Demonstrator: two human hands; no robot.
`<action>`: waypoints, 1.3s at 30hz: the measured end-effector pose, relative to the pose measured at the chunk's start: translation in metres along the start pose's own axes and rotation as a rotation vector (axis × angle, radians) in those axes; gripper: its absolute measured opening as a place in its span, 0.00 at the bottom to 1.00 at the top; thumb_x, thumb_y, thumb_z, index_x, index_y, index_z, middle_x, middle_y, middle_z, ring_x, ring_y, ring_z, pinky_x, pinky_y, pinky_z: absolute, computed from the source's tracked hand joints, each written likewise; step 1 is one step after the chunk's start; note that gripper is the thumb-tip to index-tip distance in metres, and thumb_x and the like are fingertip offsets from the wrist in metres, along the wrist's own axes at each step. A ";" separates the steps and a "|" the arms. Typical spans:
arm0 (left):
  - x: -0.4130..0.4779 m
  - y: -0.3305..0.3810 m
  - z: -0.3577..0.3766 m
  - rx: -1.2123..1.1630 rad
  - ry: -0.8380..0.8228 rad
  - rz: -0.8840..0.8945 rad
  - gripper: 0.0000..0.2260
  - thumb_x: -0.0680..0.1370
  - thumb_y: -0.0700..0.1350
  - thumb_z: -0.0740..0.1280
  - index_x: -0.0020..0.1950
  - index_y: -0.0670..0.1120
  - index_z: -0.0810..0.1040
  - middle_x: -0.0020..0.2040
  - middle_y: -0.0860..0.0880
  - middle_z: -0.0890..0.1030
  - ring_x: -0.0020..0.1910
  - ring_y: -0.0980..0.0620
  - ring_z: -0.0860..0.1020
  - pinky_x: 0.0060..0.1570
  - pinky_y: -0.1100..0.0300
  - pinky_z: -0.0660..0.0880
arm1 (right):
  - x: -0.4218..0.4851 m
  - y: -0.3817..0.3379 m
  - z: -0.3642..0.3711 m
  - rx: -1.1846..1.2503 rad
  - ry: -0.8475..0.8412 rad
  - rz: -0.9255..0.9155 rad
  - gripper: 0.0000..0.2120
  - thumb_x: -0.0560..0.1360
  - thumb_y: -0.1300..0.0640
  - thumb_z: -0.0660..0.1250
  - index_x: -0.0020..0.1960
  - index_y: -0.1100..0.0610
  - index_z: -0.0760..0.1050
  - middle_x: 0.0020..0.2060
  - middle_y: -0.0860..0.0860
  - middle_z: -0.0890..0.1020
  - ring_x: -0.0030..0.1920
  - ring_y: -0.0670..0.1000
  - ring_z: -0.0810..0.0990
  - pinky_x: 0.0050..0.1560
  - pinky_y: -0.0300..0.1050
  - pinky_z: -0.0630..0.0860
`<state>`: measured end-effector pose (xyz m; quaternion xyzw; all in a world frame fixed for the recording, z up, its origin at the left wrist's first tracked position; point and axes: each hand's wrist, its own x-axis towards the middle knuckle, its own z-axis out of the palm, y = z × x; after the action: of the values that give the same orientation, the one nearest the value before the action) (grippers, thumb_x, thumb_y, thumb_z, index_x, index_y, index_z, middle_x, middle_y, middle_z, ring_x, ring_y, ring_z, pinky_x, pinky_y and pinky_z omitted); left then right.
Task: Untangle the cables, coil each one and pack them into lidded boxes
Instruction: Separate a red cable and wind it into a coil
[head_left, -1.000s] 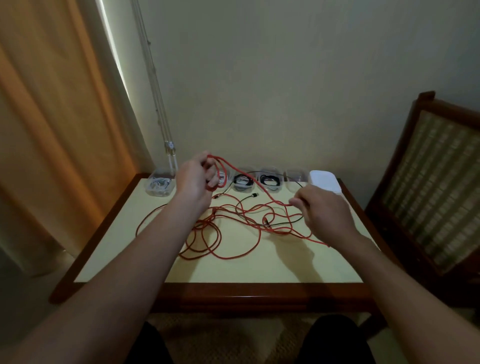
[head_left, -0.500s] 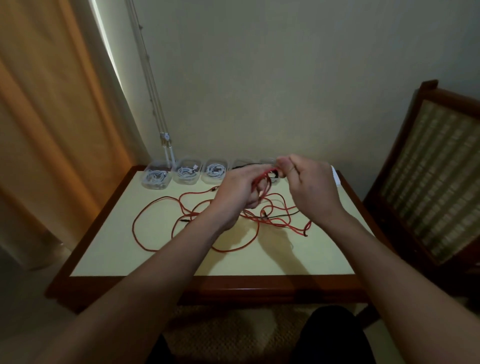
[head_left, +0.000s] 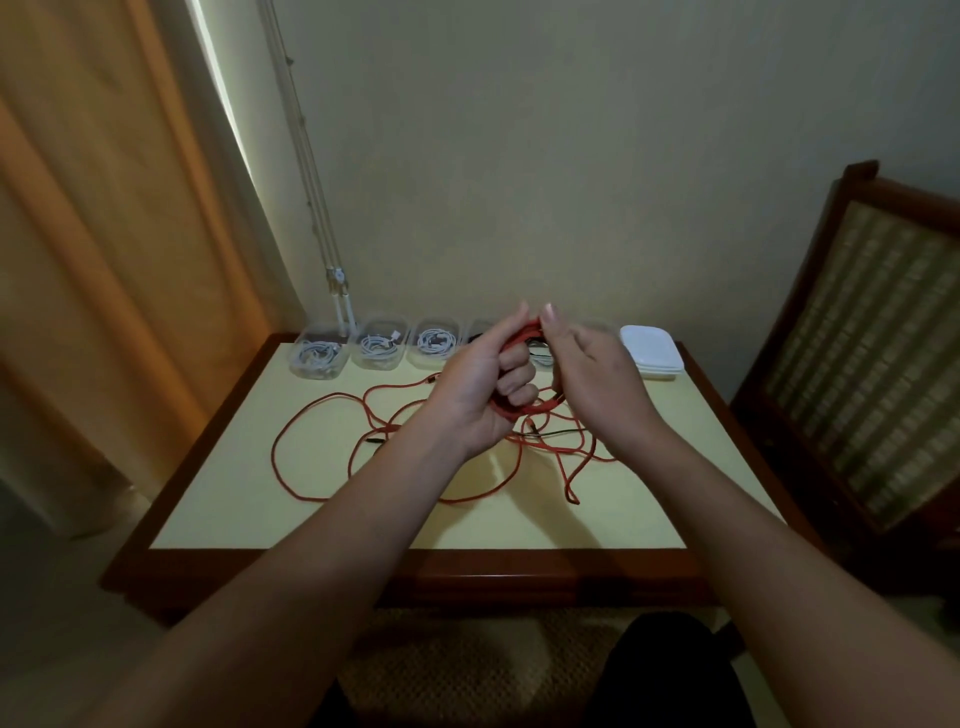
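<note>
A long red cable (head_left: 332, 400) sprawls in loose loops over the yellow tabletop (head_left: 218, 499). My left hand (head_left: 483, 384) is raised above the table's middle, fist closed around a small coil of that red cable. My right hand (head_left: 597, 384) is beside it, thumb and fingers pinching the top of the same coil. A thin black cable (head_left: 561, 432) lies tangled among the red loops under my hands. Along the back edge stand clear boxes (head_left: 376, 343) holding coiled white cables; further boxes behind my hands are mostly hidden.
A stack of white lids (head_left: 652, 353) sits at the back right corner. A wooden chair (head_left: 872, 332) with a woven back stands right of the table. An orange curtain (head_left: 104, 260) hangs at the left, with cords against the wall.
Both hands came together above the table's middle. My right hand left the cable on the table and rose to the coil. The red loops on the table shifted and shrank.
</note>
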<state>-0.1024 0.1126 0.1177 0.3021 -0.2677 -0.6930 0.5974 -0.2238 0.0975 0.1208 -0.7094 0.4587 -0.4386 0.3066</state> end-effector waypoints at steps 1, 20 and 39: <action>0.001 0.000 -0.001 0.008 -0.001 -0.008 0.11 0.82 0.52 0.64 0.41 0.49 0.74 0.22 0.55 0.57 0.17 0.58 0.56 0.18 0.66 0.54 | 0.000 0.000 0.000 0.001 -0.008 0.011 0.26 0.85 0.44 0.57 0.30 0.52 0.65 0.24 0.47 0.66 0.26 0.43 0.64 0.29 0.41 0.60; 0.001 0.004 -0.009 0.124 -0.027 -0.086 0.11 0.81 0.51 0.65 0.54 0.45 0.80 0.23 0.55 0.55 0.16 0.58 0.54 0.14 0.66 0.51 | 0.001 0.010 -0.007 -0.054 -0.120 -0.004 0.24 0.82 0.40 0.60 0.42 0.60 0.76 0.27 0.47 0.67 0.28 0.43 0.63 0.28 0.39 0.59; 0.012 0.044 -0.090 -0.402 0.355 0.096 0.13 0.81 0.39 0.55 0.60 0.37 0.75 0.26 0.54 0.63 0.19 0.58 0.58 0.19 0.67 0.54 | -0.002 0.095 -0.041 -0.374 -0.062 -0.035 0.08 0.79 0.52 0.70 0.43 0.54 0.78 0.36 0.46 0.81 0.37 0.44 0.78 0.38 0.41 0.72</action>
<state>-0.0080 0.0931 0.0877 0.2813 -0.0298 -0.6391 0.7152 -0.2976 0.0603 0.0580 -0.7752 0.5099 -0.3288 0.1757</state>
